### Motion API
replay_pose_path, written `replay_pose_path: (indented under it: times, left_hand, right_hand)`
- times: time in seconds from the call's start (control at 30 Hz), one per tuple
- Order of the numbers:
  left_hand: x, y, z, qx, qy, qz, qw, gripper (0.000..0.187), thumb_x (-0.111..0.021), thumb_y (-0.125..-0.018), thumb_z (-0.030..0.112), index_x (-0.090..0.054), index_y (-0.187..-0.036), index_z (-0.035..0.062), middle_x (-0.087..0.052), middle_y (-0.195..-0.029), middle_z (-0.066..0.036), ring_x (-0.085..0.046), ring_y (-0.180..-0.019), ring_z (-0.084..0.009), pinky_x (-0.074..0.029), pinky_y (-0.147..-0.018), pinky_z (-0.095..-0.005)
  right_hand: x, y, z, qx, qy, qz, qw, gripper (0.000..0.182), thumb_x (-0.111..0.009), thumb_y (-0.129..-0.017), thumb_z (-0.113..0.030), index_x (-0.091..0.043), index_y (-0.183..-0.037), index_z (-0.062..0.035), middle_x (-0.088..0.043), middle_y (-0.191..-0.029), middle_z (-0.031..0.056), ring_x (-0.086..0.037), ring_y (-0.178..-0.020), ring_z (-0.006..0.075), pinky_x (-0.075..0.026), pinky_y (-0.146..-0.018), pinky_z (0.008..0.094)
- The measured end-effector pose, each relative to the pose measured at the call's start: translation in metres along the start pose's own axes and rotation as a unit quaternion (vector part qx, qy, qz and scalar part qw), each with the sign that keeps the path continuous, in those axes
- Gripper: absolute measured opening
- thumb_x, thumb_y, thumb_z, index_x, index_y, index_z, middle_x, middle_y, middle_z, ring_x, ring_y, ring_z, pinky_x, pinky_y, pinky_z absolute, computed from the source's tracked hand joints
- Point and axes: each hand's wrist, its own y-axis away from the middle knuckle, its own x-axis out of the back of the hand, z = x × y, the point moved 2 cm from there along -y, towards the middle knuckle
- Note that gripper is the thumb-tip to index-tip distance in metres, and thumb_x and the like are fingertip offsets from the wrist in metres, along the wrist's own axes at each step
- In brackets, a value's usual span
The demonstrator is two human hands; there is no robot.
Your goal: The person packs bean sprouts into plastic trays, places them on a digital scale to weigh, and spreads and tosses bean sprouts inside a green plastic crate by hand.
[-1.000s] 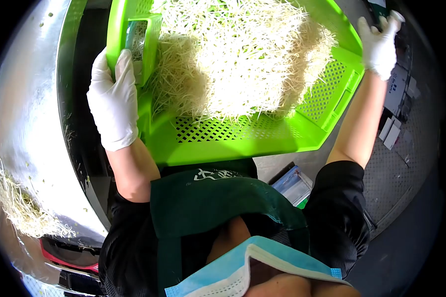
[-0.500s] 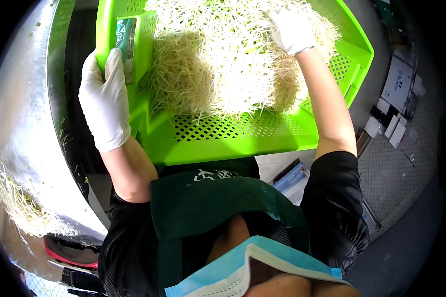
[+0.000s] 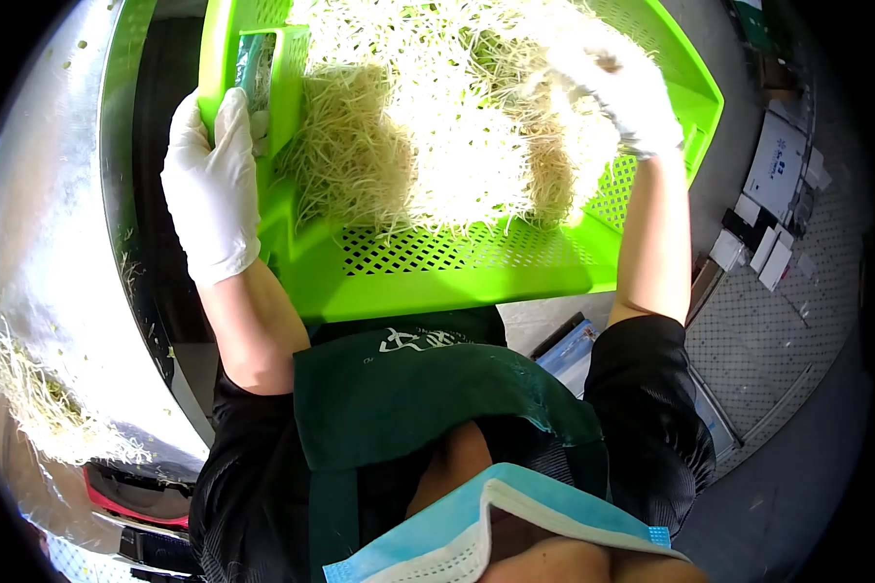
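A bright green perforated plastic crate (image 3: pixel 467 289) is held out in front of my apron. Pale bean sprouts (image 3: pixel 457 146) lie heaped in it, glaring white where the light hits. My left hand (image 3: pixel 214 199), in a white glove, is closed around the crate's left wall, thumb on the inner side and fingers outside. My right hand (image 3: pixel 634 97), also gloved, is over the right side of the heap, among the sprouts. Motion and glare smear its fingers, so its grip cannot be made out. A teal printed label or packet (image 3: pixel 250 63) sits in the crate's left wall beside my left thumb.
A shiny metal surface (image 3: pixel 49 223) runs along the left, with loose sprouts (image 3: pixel 44 398) scattered on its near part. White boxes (image 3: pixel 776 160) stand on the floor at right. My dark green apron (image 3: pixel 437 389) is just below the crate.
My right hand has moved right and slightly toward me across the sprouts, and the heap under it looks disturbed. My left hand keeps its hold, and the crate has shifted only slightly.
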Motion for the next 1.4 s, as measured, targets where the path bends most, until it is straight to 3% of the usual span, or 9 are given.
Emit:
replay_pose_path:
  times: [0.23,0.3,0.5,0.6,0.67,0.9,1.0,1.27,1.4]
  left_hand:
    - [-0.005,-0.006,0.005,-0.011,0.006,-0.020,1.000,0.025,-0.059,-0.091,0.023,-0.062,-0.105,0.0015,-0.064,-0.071,-0.002,-0.054,-0.060,-0.0056,-0.043,-0.057,-0.0219]
    - [-0.005,-0.009,0.004,-0.015,0.024,-0.027,0.999,0.024,-0.059,-0.091,0.022,-0.062,-0.103,0.0014,-0.064,-0.071,-0.002,-0.054,-0.060,-0.0055,-0.043,-0.057,-0.0220]
    - [-0.009,-0.011,0.006,0.018,-0.022,-0.050,0.998,0.017,-0.054,-0.094,0.017,-0.060,-0.099,0.0016,-0.055,-0.071,0.002,-0.049,-0.061,-0.0051,-0.041,-0.058,-0.0199]
    - [-0.011,-0.015,-0.002,0.002,0.053,-0.030,0.998,0.021,-0.057,-0.092,0.022,-0.062,-0.093,0.0010,-0.061,-0.068,-0.001,-0.057,-0.062,-0.0047,-0.042,-0.055,-0.0205]
    - [-0.010,-0.017,0.000,0.002,0.033,-0.031,0.999,0.021,-0.057,-0.091,0.022,-0.062,-0.093,0.0013,-0.061,-0.068,-0.001,-0.056,-0.062,-0.0046,-0.042,-0.055,-0.0204]
    - [-0.010,-0.020,-0.004,0.006,-0.006,-0.029,1.000,0.022,-0.058,-0.090,0.024,-0.062,-0.091,0.0024,-0.061,-0.066,0.000,-0.051,-0.058,-0.0041,-0.039,-0.053,-0.0209]
    - [-0.012,-0.019,-0.002,-0.003,0.002,-0.017,1.000,0.022,-0.057,-0.091,0.024,-0.062,-0.092,0.0023,-0.060,-0.066,0.000,-0.050,-0.057,-0.0042,-0.039,-0.052,-0.0213]
    - [-0.011,-0.019,0.002,-0.010,-0.022,-0.024,0.999,0.023,-0.057,-0.091,0.023,-0.062,-0.092,0.0007,-0.061,-0.069,-0.001,-0.054,-0.059,-0.0051,-0.041,-0.054,-0.0201]
    - [-0.012,-0.018,0.002,-0.005,-0.004,-0.025,1.000,0.023,-0.057,-0.091,0.023,-0.062,-0.092,0.0011,-0.062,-0.069,-0.001,-0.054,-0.059,-0.0052,-0.042,-0.055,-0.0209]
  right_hand:
    - [-0.057,-0.013,0.022,0.072,-0.032,0.146,0.986,0.052,-0.056,-0.081,-0.054,-0.069,-0.100,-0.0079,-0.069,-0.089,0.0116,-0.064,-0.078,0.0225,-0.049,-0.076,0.0364]
    - [-0.089,0.007,-0.014,-0.009,0.071,0.060,0.996,0.058,-0.063,-0.082,-0.043,-0.053,-0.128,-0.0093,-0.057,-0.124,0.0134,-0.056,-0.111,0.0237,-0.044,-0.095,0.0363]
    - [-0.188,0.088,-0.057,0.339,0.334,-0.035,0.879,0.059,-0.057,-0.086,-0.035,-0.042,-0.136,-0.0090,-0.043,-0.139,0.0153,-0.047,-0.124,0.0256,-0.043,-0.100,0.0358]
    - [-0.170,0.100,-0.036,0.296,-0.078,-0.113,0.945,0.058,-0.052,-0.090,-0.036,-0.035,-0.141,-0.0126,-0.046,-0.136,0.0159,-0.051,-0.118,0.0237,-0.044,-0.098,0.0334]
    - [-0.111,0.070,-0.033,0.002,0.042,-0.267,0.963,0.060,-0.051,-0.090,-0.040,-0.031,-0.143,-0.0215,-0.046,-0.137,0.0126,-0.049,-0.122,0.0263,-0.037,-0.104,0.0427]
    - [-0.126,0.072,0.072,0.146,0.462,-0.034,0.874,0.070,-0.060,-0.080,-0.047,-0.031,-0.142,-0.0330,-0.052,-0.132,0.0067,-0.049,-0.119,0.0290,-0.024,-0.107,0.0554]
    - [-0.122,0.091,0.067,0.121,0.398,-0.141,0.899,0.061,-0.063,-0.080,-0.040,-0.043,-0.136,-0.0291,-0.056,-0.126,0.0055,-0.052,-0.116,0.0257,-0.028,-0.106,0.0520]
    - [-0.120,-0.021,0.040,0.283,0.290,0.230,0.884,0.020,-0.057,-0.083,-0.029,-0.066,-0.089,-0.0126,-0.064,-0.097,0.0050,-0.059,-0.089,0.0272,-0.047,-0.078,0.0410]
    - [-0.112,-0.028,0.039,0.251,0.368,0.085,0.891,0.012,-0.061,-0.081,-0.024,-0.069,-0.085,-0.0166,-0.065,-0.095,0.0034,-0.057,-0.093,0.0248,-0.047,-0.081,0.0380]
